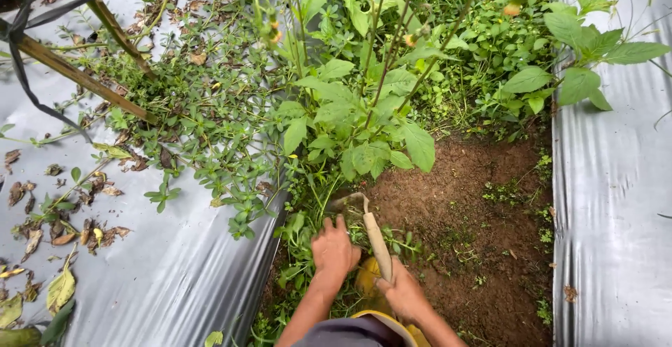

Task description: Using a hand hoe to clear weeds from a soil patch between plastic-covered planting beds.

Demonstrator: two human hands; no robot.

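Weeding w/ a short hand tool in the furrow between two plastic-covered beds.

L hand: forearm comes up from bottom of frame, palm down, fingers bent & pressed into the low weeds at the soil edge; looks like it grips a tuft, but can't tell for sure, fingers half buried. R hand: just right of & nearer the body than L, fist clenched round the lower end of a pale wooden-handled tool; wrist cocked inward. Handle runs up & slightly left from the R fist, passing close beside L hand; curved head sits at the weeds just ahead of L fingers. Bare brown soil to the right of both hands. Tall leafy plant ahead of them. Grey plastic sheet left of L hand, another far right. Yellow object under the wrists, partly hidden.
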